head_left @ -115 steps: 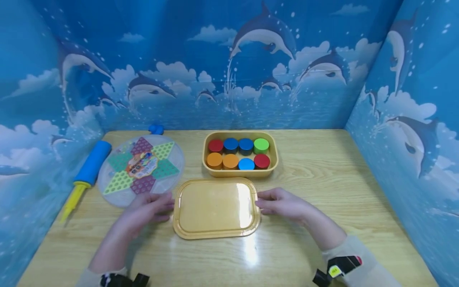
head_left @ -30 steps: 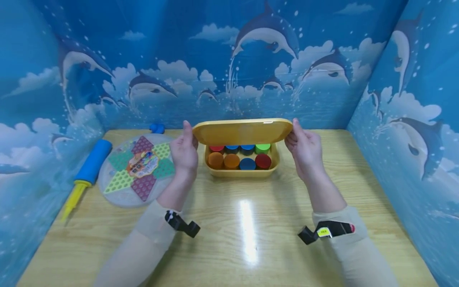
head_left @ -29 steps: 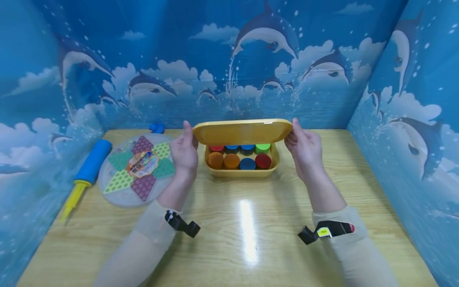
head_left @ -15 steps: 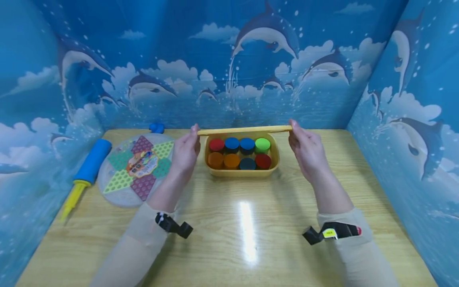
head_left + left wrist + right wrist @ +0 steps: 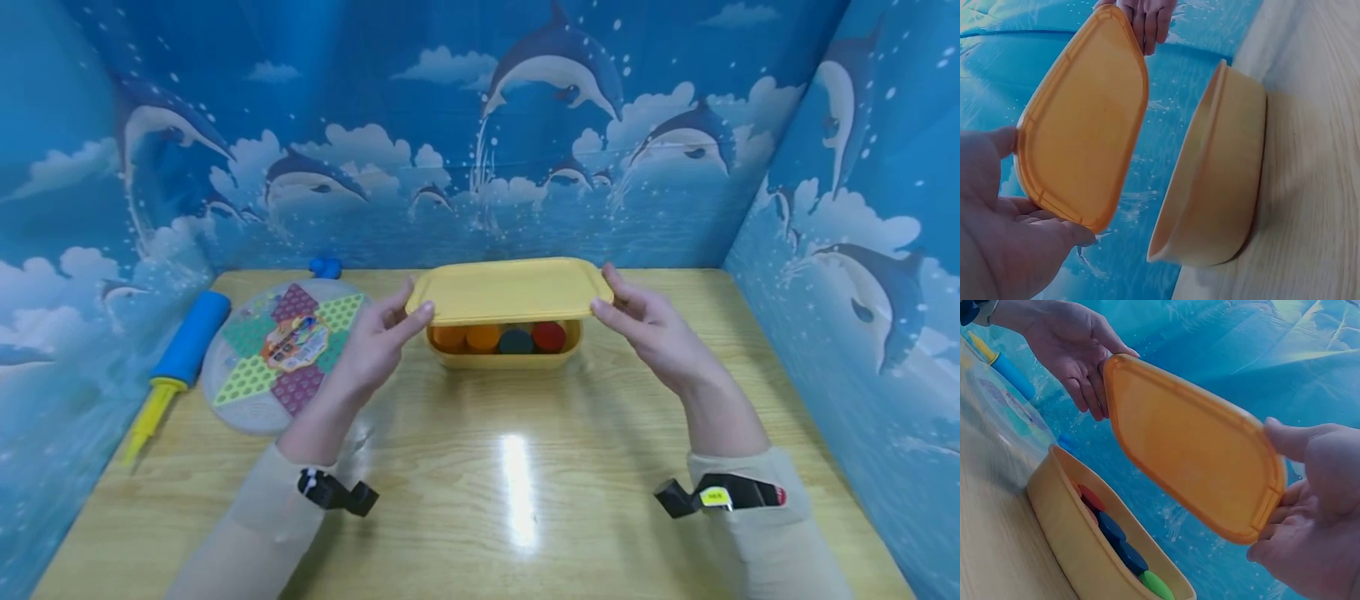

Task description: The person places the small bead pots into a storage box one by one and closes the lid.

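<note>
A yellow rectangular lid (image 5: 513, 292) with rounded corners hangs above a matching yellow box (image 5: 504, 361). My left hand (image 5: 378, 342) grips its left end and my right hand (image 5: 648, 329) grips its right end, thumbs at the near corners. In the left wrist view a gap shows between the lid (image 5: 1085, 119) and the box (image 5: 1229, 169). Inside the box stand round-topped pieces; the front row shows orange ones, a dark one and a red one (image 5: 549, 336). From the head view the lid hides the back row, while the right wrist view shows a green piece (image 5: 1157, 585) there.
To the left lies a round game board (image 5: 247, 379) with a coloured star pattern. Beside it is a blue and yellow hand pump (image 5: 187, 342). A small blue object (image 5: 326, 267) sits at the table's back edge. Dolphin-printed curtains (image 5: 480, 125) stand behind and at both sides.
The lid was lifted from the table to above the box. In the last second it has tipped from underside showing, through edge-on, to top face showing, and its near edge has come down.
</note>
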A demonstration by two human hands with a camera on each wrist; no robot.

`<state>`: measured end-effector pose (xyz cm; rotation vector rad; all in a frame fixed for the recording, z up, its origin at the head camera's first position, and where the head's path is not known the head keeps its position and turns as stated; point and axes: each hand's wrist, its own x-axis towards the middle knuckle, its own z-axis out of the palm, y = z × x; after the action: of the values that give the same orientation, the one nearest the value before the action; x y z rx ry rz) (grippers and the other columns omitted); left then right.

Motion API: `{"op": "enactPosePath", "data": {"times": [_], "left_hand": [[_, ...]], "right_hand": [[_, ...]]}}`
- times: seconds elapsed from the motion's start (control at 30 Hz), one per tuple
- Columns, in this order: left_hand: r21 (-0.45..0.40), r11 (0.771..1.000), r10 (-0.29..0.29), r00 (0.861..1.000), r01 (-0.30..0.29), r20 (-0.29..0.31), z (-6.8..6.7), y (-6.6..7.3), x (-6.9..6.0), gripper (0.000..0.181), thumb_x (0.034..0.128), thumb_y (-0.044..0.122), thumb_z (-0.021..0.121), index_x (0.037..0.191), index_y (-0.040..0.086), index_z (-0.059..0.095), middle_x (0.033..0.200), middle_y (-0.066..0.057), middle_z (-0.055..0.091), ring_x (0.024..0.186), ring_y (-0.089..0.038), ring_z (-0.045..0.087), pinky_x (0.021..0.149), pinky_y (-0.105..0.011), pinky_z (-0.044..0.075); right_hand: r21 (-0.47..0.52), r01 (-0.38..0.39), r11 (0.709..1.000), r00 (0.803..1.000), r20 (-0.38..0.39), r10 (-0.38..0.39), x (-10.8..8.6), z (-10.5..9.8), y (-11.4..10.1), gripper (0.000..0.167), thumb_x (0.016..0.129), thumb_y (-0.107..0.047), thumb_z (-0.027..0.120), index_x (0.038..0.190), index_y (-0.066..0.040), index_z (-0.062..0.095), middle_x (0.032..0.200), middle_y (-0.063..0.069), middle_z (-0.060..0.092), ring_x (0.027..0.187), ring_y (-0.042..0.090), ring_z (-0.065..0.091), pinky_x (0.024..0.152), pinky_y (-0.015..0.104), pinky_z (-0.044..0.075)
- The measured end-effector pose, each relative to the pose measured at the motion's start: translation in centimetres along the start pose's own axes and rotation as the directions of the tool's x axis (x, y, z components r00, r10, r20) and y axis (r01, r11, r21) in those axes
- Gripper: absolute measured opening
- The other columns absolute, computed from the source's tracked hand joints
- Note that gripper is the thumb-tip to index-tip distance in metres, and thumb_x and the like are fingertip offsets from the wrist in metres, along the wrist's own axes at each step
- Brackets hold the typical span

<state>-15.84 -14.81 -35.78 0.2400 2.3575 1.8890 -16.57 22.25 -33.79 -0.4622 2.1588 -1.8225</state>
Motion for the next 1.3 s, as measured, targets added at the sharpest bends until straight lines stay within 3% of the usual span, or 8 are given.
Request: {"op": "enactPosePath", "data": {"times": [0.13, 0.23, 0.43, 0.6, 0.77, 0.93, 1.03, 1.3], "left_hand": [[0.085, 0.996, 0.013, 1.0, -0.012, -0.011, 0.2, -0.5, 0.0, 0.095, 0.0975, 0.048, 0.077, 0.166, 0.007, 0.025, 0.172, -0.008, 0.021, 0.153, -0.022, 0.035, 0.121, -0.039, 0.039], [0.157, 0.988, -0.002, 0.999, 0.008, -0.038, 0.6, -1.0, 0.1, 0.111, 0.0871, 0.053, 0.086, 0.167, 0.009, 0.023, 0.173, -0.006, 0.02, 0.154, -0.019, 0.03, 0.124, -0.037, 0.034], [0.229, 0.971, -0.04, 0.993, 0.064, -0.109, 1.5, -2.1, 0.2, 0.13, 0.0723, 0.049, 0.098, 0.167, 0.007, 0.019, 0.172, -0.006, 0.018, 0.154, -0.025, 0.033, 0.122, -0.037, 0.037], [0.237, 0.968, -0.052, 0.992, 0.079, -0.115, 1.8, -2.6, 0.5, 0.131, 0.0707, 0.041, 0.101, 0.166, 0.007, 0.018, 0.172, -0.009, 0.018, 0.153, -0.026, 0.033, 0.119, -0.036, 0.041], [0.268, 0.956, -0.101, 0.99, 0.123, -0.096, 1.5, -2.4, 1.5, 0.133, 0.0705, 0.044, 0.1, 0.167, 0.007, 0.016, 0.17, -0.013, 0.023, 0.152, -0.029, 0.036, 0.119, -0.04, 0.044], [0.37, 0.917, -0.136, 0.989, 0.15, -0.064, 1.4, -2.5, 2.9, 0.131, 0.0734, 0.049, 0.098, 0.166, 0.002, 0.018, 0.168, -0.019, 0.029, 0.15, -0.033, 0.039, 0.118, -0.045, 0.045], [0.426, 0.888, -0.165, 0.985, 0.172, -0.053, 1.5, -2.7, 3.4, 0.131, 0.0733, 0.05, 0.098, 0.165, -0.003, 0.021, 0.166, -0.023, 0.031, 0.149, -0.035, 0.041, 0.118, -0.047, 0.046], [0.492, 0.835, -0.255, 0.965, 0.247, -0.051, 2.0, -3.4, 3.7, 0.131, 0.0736, 0.053, 0.097, 0.165, -0.003, 0.021, 0.165, -0.027, 0.032, 0.149, -0.039, 0.038, 0.12, -0.05, 0.042]], "right_hand": [[-0.029, -0.003, 1.0, 0.999, 0.044, 0.004, 0.2, 0.3, 0.7, 0.073, 0.11, -0.019, 0.063, 0.166, -0.003, 0.019, 0.176, 0.006, -0.006, 0.16, 0.028, 0.012, 0.121, 0.031, 0.035], [-0.055, 0.002, 0.999, 1.0, 0.025, 0.0, 0.4, 0.7, 1.2, 0.084, 0.104, -0.013, 0.072, 0.167, -0.005, 0.017, 0.176, 0.005, -0.006, 0.16, 0.025, 0.01, 0.121, 0.028, 0.034], [-0.248, 0.023, 0.969, 0.997, -0.069, -0.042, 1.0, 1.6, 2.3, 0.107, 0.09, -0.016, 0.089, 0.167, -0.008, 0.016, 0.174, 0.003, 0.006, 0.158, 0.018, 0.02, 0.125, 0.035, 0.029], [-0.312, -0.002, 0.95, 0.994, -0.104, -0.032, 1.3, 2.0, 2.7, 0.112, 0.085, -0.018, 0.093, 0.166, -0.007, 0.016, 0.173, 0.006, 0.01, 0.156, 0.021, 0.024, 0.125, 0.04, 0.032], [-0.352, -0.057, 0.934, 0.993, -0.12, 0.015, 2.0, 2.0, 2.5, 0.116, 0.083, -0.017, 0.094, 0.166, -0.002, 0.014, 0.173, 0.013, 0.01, 0.155, 0.026, 0.027, 0.124, 0.043, 0.034], [-0.376, -0.157, 0.913, 0.984, -0.143, 0.11, 3.1, 2.1, 2.4, 0.122, 0.081, -0.021, 0.096, 0.165, 0.003, 0.011, 0.172, 0.018, 0.012, 0.154, 0.033, 0.03, 0.121, 0.046, 0.041], [-0.397, -0.22, 0.891, 0.973, -0.151, 0.172, 3.6, 2.3, 2.7, 0.125, 0.08, -0.024, 0.097, 0.164, 0.005, 0.011, 0.172, 0.021, 0.013, 0.155, 0.036, 0.028, 0.122, 0.047, 0.038], [-0.439, -0.293, 0.85, 0.956, -0.149, 0.253, 4.2, 2.5, 4.4, 0.125, 0.08, -0.027, 0.097, 0.164, 0.008, 0.011, 0.169, 0.029, 0.02, 0.152, 0.041, 0.032, 0.123, 0.051, 0.036]]}}
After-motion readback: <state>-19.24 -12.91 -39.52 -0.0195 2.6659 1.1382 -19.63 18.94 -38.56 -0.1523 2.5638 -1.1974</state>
